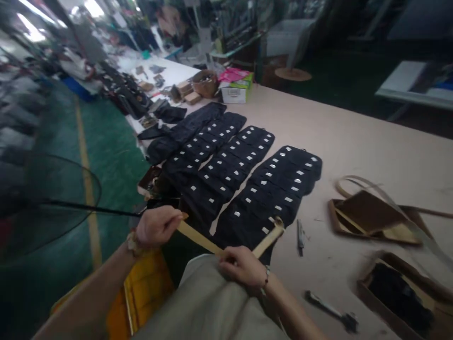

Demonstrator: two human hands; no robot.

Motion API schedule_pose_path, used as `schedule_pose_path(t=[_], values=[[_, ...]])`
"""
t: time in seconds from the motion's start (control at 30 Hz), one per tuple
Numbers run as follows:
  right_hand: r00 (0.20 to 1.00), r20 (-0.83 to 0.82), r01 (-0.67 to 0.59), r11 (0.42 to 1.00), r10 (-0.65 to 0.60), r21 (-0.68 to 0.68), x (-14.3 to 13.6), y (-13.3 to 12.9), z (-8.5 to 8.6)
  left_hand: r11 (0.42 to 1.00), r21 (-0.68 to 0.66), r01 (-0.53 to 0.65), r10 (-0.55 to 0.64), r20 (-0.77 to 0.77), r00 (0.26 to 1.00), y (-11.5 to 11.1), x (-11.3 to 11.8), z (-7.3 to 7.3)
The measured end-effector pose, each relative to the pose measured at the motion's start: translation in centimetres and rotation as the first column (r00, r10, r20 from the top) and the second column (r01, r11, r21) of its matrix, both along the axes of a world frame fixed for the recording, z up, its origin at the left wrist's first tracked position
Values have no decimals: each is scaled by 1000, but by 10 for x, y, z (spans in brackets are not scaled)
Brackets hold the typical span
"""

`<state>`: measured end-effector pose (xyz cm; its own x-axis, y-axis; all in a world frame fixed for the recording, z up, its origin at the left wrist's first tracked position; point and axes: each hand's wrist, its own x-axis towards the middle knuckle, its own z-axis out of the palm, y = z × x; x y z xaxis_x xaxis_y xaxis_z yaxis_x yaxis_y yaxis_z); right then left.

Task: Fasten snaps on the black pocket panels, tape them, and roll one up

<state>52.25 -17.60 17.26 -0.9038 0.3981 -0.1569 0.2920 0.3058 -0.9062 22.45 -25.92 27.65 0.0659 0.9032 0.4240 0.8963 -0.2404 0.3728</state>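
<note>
A flat tan strip (200,237), like tape or webbing, is stretched between my two hands in front of my lap. My left hand (159,225) is closed on its left end, near the table edge. My right hand (244,267) is closed round the strip further along. Past that hand, the strip's other end rises and curls over the nearest black fabric piece (271,189). That piece lies flat with small white patches in rows. Beside it lies a similar black fabric piece (237,156), also with rows of white patches.
On the table's right are a small metal tool (300,238), a dark-headed hand tool (332,311), an open brown box (375,222) with a strap, and a box holding black material (399,295). Further back stands a white-and-green box (235,92). A yellow container (148,283) sits below left.
</note>
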Motion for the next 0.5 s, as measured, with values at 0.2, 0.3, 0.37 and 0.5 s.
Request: schedule_pose_path(t=[0.2, 0.3, 0.37, 0.5], values=[[985, 103, 136, 990, -140, 39, 13, 35, -9, 737, -220, -640, 667, 77, 741, -115, -117, -96], [985, 29, 173, 985, -173, 11, -20, 34, -1, 742, -408, -531, 665, 345, 663, -119, -83, -133], [988, -50, 149, 989, -149, -20, -59, 21, 9, 870, -442, -219, 470, 608, 640, -97, -44, -150], [976, -215, -22, 991, -7, -133, -149, -12, 26, 953, -189, 238, 86, 918, 386, -40, 8, -166]])
